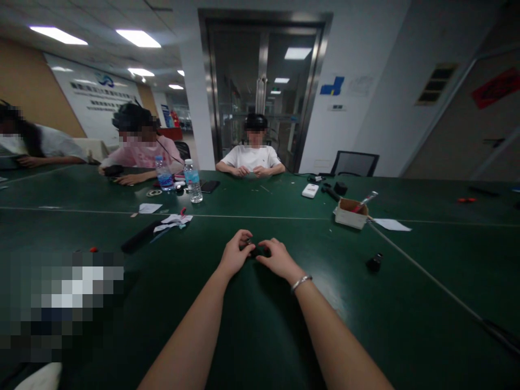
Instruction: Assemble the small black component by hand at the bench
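Observation:
Both of my hands are close together over the middle of the dark green table [260, 303]. A small dark object [254, 251] sits between them, its shape too small to make out. My left hand [237, 253] has its thumb and fingers closed on this object. On the other side, my right hand [279, 259] has its fingers curved, with thumb and index finger apart beside the dark object. A silvery bracelet [301, 284] circles my right wrist.
Right of my hands are a small black object [374, 262] and a box [351, 214] with tools. Two bottles [193, 182], crumpled paper [174, 221] and a long black item [140, 236] lie left. Across the table sits a person [255, 157]; others sit at left.

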The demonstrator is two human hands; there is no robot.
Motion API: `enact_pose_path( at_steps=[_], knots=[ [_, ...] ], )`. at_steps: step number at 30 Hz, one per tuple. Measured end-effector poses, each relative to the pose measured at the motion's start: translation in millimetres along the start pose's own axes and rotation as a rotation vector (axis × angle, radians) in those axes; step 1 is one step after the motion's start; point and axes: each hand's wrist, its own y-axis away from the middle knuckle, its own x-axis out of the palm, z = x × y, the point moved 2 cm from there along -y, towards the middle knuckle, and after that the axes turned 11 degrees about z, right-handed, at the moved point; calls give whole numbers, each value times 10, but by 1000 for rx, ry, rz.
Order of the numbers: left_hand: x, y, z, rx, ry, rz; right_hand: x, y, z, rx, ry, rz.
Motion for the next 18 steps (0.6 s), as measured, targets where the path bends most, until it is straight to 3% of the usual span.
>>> enact_pose_path(
  at_steps=[4, 9, 12, 18],
  knots=[
    [-18, -72, 92, 12, 152, -40, 174, -151, -28, -110, -98, -85],
    [-35, -92, 86, -17, 251, -64, 187, -320, -204, -78, -566, -2],
    [-22, -88, 88, -38, 233, -27, 205, -306, -279, -81, -771, -65],
    [-13, -94, 133, -98, 171, 2, 217, -220, -302, -113, -822, -111]
  ],
)
